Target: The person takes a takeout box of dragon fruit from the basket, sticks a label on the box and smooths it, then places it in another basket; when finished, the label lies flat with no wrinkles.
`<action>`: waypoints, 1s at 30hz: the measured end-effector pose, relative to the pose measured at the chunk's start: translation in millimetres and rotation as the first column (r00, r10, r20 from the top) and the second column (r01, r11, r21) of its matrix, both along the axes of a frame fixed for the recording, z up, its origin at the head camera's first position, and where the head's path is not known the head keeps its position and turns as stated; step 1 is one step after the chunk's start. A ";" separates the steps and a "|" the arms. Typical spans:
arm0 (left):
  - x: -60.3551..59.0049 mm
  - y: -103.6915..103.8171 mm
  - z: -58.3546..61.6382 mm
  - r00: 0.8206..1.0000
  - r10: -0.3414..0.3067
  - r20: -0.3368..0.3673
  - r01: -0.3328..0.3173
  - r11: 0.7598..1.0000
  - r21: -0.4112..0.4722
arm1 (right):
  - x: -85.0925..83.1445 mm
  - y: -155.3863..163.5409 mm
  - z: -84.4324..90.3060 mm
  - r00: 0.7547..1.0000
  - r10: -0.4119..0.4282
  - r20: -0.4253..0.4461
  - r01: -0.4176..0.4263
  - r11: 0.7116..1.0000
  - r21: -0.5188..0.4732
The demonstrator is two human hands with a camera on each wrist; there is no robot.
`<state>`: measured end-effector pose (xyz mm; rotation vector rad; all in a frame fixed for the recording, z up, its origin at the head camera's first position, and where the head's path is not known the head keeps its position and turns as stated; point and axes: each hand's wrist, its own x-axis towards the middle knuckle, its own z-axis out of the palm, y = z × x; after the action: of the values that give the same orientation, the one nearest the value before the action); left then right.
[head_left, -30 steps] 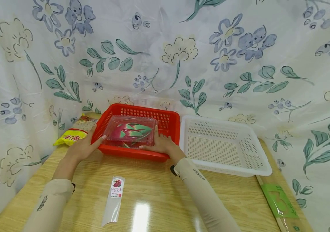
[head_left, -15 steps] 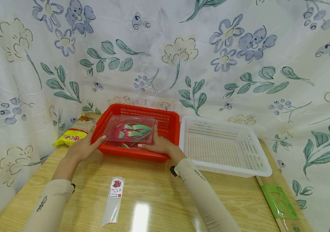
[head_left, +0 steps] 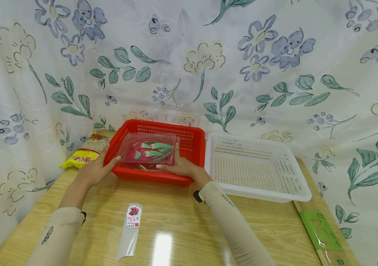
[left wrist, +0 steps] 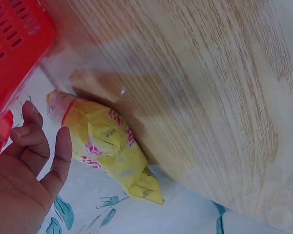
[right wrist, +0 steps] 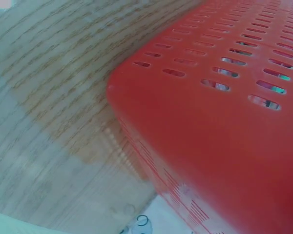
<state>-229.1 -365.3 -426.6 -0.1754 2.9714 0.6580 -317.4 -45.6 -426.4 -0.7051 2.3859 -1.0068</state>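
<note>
Backdrop: white, slightly creased cloth (head_left: pixel 172 42), behind and along both sides of table (head_left: pixel 175 221). Printed with blue-grey flowers (head_left: pixel 89 23), cream blooms (head_left: pixel 205 58), green leaves (head_left: pixel 121 55), small blue berries (head_left: pixel 158 94). Tabletop light yellow-brown wood, grain clear, finish glossy. Bright white glare (head_left: pixel 162 248) near front, fainter patch to its right. Left wrist view: straight table edge, patterned cloth right beyond.

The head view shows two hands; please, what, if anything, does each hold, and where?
Left hand: the red basket, apparently by its left rim. Right hand: at the right end of the clear box; grip unclear.
</note>
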 end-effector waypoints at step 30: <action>-0.4 -1.3 -4.2 1.000 0.013 0.000 -0.013 1.000 0.028 | -1.8 -11.2 -1.8 0.990 -0.103 0.095 0.124 0.959 -0.255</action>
<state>-229.5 -366.6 -430.8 -0.1933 2.9617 0.7011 -319.2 -56.8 -428.2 -0.6087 2.2685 -1.3890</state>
